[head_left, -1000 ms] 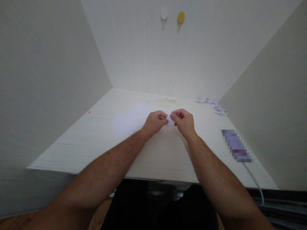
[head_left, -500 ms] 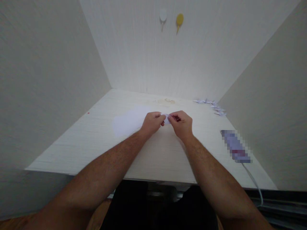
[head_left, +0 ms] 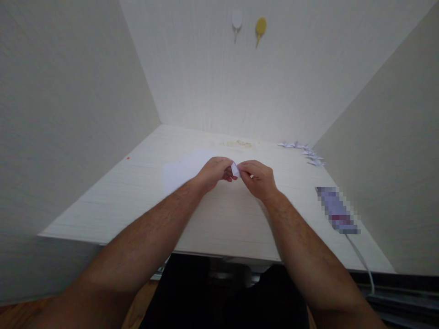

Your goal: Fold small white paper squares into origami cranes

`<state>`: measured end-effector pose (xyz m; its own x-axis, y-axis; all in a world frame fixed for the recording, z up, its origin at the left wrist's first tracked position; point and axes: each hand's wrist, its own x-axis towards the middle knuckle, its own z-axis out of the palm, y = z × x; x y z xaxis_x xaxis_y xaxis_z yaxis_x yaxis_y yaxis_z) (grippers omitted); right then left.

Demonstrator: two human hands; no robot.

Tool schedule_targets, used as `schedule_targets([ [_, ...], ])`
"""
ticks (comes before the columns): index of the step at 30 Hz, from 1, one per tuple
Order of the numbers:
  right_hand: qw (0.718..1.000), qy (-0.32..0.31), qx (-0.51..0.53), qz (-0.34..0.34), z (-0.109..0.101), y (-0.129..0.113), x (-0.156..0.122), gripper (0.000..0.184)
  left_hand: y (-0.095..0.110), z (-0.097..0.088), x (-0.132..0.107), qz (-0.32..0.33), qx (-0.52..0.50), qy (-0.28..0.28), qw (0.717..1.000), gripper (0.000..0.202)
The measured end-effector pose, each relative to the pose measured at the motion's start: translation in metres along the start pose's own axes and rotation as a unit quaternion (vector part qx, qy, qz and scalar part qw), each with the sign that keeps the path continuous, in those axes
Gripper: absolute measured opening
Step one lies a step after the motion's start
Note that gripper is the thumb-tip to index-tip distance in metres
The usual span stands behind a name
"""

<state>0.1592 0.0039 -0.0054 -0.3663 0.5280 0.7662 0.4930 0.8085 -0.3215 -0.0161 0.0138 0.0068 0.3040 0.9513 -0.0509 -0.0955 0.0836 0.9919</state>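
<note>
A small piece of folded white paper (head_left: 235,170) is held up between my two hands over the middle of the table. My left hand (head_left: 217,170) pinches its left side, thumb on top and the other fingers curled beneath. The fingertips of my right hand (head_left: 258,177) are closed on the paper's right edge. Which folds it has is too small to make out. Flat on the table, partly behind my left hand and forearm, lie white paper sheets (head_left: 180,171).
Several small folded paper figures (head_left: 310,154) line the back right of the white table (head_left: 233,219). A blurred-out flat device (head_left: 338,210) with a cable (head_left: 360,256) lies at the right. White (head_left: 237,20) and yellow (head_left: 261,27) hooks are on the back wall.
The folded paper has been turned and now stands more upright and narrower between my hands. My left thumb has shifted up, and my right fingers have moved to the paper's edge.
</note>
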Motion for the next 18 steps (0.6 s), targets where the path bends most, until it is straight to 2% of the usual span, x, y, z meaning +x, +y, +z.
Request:
schedule_targets([
  [4,0.999,-0.02,-0.019,-0.022,-0.0007,0.0004,0.0003,0.02,0.0019,0.0015,-0.0013,-0.025,-0.032,0.007,0.999,0.017],
  [9,0.997,-0.032,-0.055,-0.032,-0.0006,-0.0023,0.0014,0.02,0.0024,0.0053,-0.0025,-0.016,-0.027,0.024,0.999,0.025],
  [12,0.997,-0.037,-0.064,-0.037,0.0003,-0.0023,0.0009,0.02,0.002,0.0075,-0.0026,-0.021,-0.007,0.053,0.998,0.018],
  [18,0.997,-0.032,-0.053,-0.036,0.0013,0.0007,-0.0011,0.019,0.0035,0.0092,-0.0029,-0.038,-0.022,0.055,0.998,0.008],
])
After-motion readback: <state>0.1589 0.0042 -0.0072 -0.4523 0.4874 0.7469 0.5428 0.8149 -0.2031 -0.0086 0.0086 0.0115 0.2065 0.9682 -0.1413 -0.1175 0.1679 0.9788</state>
